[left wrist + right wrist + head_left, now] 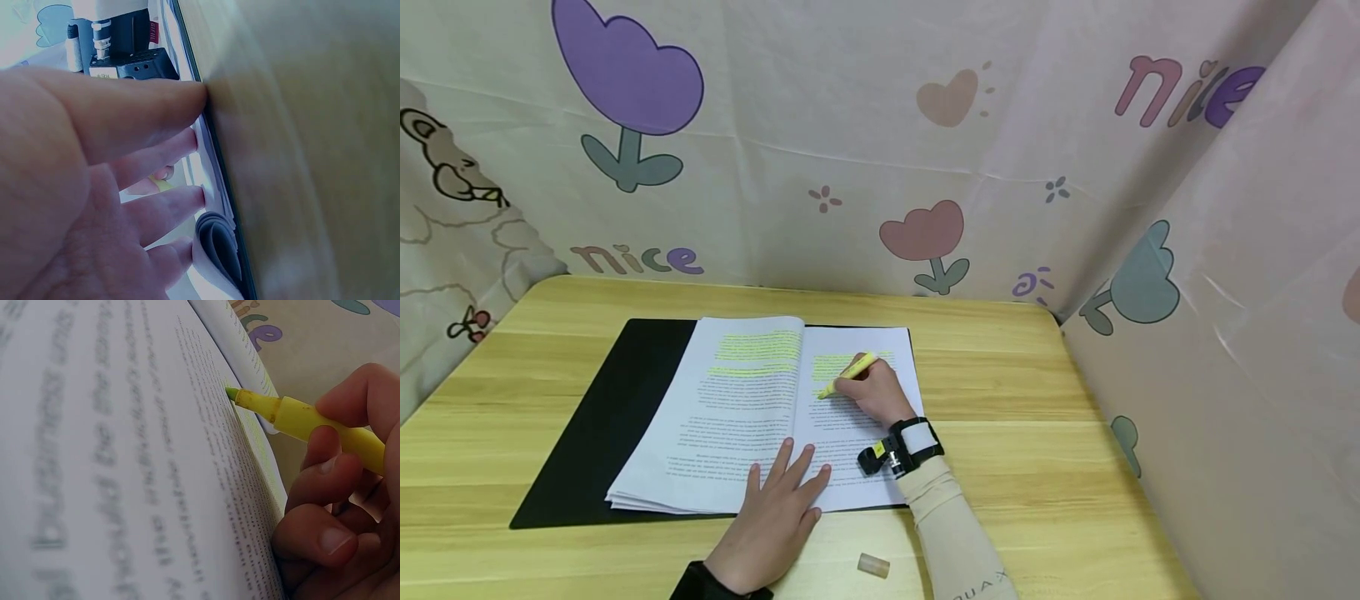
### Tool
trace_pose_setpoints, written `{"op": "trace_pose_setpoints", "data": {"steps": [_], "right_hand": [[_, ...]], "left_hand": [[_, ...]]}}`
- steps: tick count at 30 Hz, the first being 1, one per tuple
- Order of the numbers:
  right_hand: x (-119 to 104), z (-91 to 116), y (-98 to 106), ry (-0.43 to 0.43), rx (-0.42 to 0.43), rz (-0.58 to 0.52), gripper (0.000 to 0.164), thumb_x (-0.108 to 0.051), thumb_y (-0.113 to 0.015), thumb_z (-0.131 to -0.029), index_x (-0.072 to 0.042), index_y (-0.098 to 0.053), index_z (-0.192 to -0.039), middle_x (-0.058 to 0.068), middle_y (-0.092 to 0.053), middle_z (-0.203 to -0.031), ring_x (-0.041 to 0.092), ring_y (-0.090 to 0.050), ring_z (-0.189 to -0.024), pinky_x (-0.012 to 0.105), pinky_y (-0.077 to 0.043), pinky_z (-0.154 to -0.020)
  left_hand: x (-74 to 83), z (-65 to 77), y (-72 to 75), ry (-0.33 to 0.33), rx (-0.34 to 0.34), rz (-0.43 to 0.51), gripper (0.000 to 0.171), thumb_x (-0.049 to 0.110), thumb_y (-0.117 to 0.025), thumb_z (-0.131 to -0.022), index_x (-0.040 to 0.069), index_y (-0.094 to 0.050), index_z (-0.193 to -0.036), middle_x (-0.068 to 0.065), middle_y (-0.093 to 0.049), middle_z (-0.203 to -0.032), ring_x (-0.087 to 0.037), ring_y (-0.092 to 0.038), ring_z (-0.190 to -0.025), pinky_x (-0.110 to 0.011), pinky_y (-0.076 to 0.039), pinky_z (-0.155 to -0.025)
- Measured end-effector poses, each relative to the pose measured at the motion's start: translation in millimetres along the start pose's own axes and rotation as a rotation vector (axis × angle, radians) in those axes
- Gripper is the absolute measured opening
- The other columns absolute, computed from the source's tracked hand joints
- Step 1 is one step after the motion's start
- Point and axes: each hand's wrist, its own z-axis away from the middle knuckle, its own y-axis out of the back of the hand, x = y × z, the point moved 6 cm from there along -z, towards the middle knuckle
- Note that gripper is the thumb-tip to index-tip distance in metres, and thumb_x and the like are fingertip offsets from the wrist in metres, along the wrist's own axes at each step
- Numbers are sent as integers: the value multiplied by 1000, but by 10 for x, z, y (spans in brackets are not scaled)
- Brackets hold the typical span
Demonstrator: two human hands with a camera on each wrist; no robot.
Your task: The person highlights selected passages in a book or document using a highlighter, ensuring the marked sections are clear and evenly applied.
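Pages of printed text lie spread in an open black folder (602,417), with yellow-marked lines at the top of the left page (730,433) and the right page (857,337). My right hand (880,393) pinches a yellow highlighter (857,367) between thumb and fingers. In the right wrist view the highlighter (300,419) slants with its green-yellow tip at the printed lines. My left hand (771,525) rests with spread fingers on the lower edge of the pages near the fold. The left wrist view shows its fingertips against the paper's edge, beside a curled page fold (219,244).
A small translucent cap (873,566) lies on the wooden table (1015,467) in front of the folder, between the forearms. Printed fabric (820,100) hangs behind the table and along both sides. A wrist camera (880,457) sits over the right page.
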Motion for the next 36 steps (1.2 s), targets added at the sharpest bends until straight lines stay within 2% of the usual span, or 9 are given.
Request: {"op": "trace_pose_setpoints", "data": {"steps": [24, 36], "right_hand": [[-26, 7, 30, -15, 10, 30, 17, -24, -66, -78, -14, -55, -85, 3, -59, -83, 17, -55, -73, 32, -45, -63], [-25, 3, 20, -3, 14, 50, 16, -24, -65, -78, -13, -53, -83, 4, -55, -77, 18, -53, -67, 31, -43, -58]], "left_hand": [[-7, -23, -1, 4, -3, -14, 44, 23, -64, -90, 14, -58, -133, -16, -39, -149, -41, -17, -143, -74, -16, -100], [-4, -14, -5, 8, -7, 9, 43, 23, -63, -91, 13, -58, -133, -16, -38, -150, -40, -16, -144, -74, -16, -100]]}}
